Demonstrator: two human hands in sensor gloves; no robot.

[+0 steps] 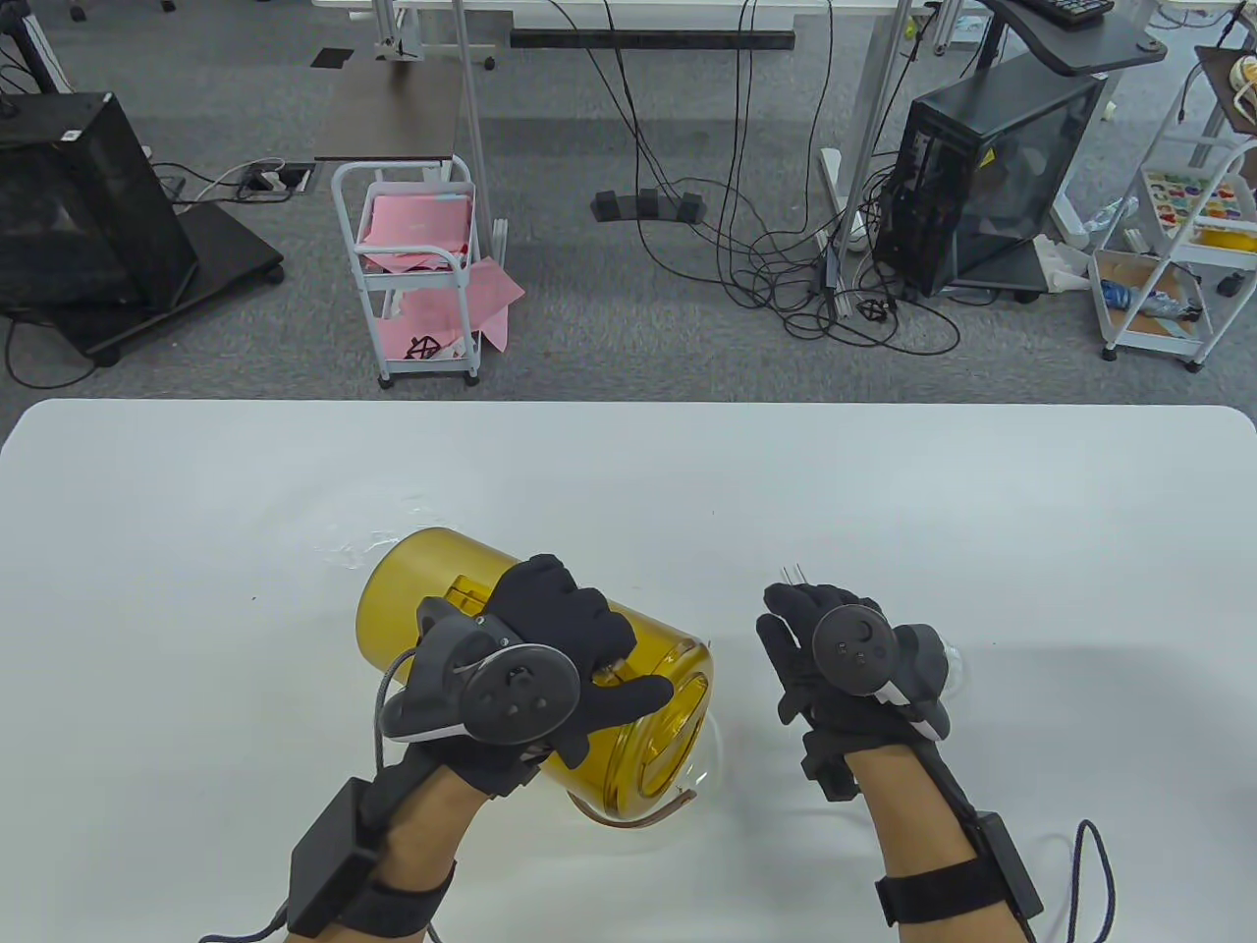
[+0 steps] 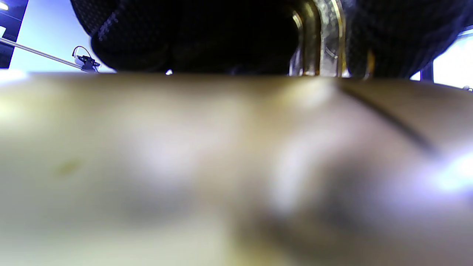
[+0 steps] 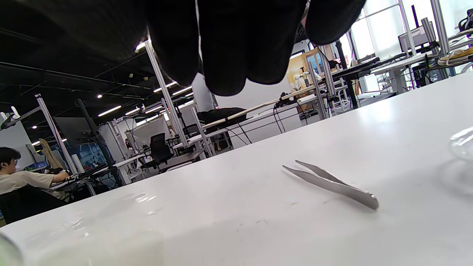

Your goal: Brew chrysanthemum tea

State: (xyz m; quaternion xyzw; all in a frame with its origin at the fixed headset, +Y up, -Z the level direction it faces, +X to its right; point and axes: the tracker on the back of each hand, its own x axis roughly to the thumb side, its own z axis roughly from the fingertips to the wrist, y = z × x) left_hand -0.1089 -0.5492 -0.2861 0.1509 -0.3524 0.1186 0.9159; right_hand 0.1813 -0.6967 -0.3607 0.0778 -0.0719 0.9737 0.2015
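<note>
An amber see-through jug (image 1: pixel 432 589) hangs tilted above the table, its open mouth (image 1: pixel 668 727) pointing down to the right. My left hand (image 1: pixel 579 638) grips it, fingers curled round its handle (image 2: pixel 321 37); the jug's wall (image 2: pixel 221 166) fills the left wrist view as a blur. Under the mouth sits a clear glass vessel (image 1: pixel 712 771) with a brown band, mostly hidden by the jug. My right hand (image 1: pixel 815 638) hovers over the table with relaxed fingers (image 3: pixel 221 55), holding nothing. Metal tweezers (image 3: pixel 332 183) lie on the table just beyond it, only their tips (image 1: pixel 795 570) showing in the table view.
A second clear glass piece (image 1: pixel 955 660) sits under the right hand's outer side, also at the edge of the right wrist view (image 3: pixel 462 144). Small wet patches (image 1: pixel 373 545) glisten behind the jug. The white table (image 1: pixel 628 471) ends at a far edge, with carts and cables on the floor beyond.
</note>
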